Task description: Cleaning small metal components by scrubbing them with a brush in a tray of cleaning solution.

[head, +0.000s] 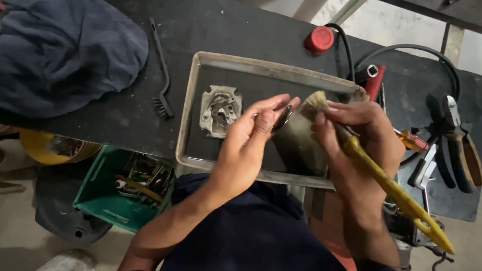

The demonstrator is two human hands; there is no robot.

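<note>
Brushing step: left hand pinches a small metal part over the tray, right hand grips the yellow-handled brush, bristles at the part; next likely needs turning it.

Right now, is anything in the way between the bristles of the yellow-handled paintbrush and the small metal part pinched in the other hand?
Nothing visible. The yellow-handled paintbrush, in the right hand, has its bristles right beside the small metal part held by the left hand, over the grey metal tray.
</note>
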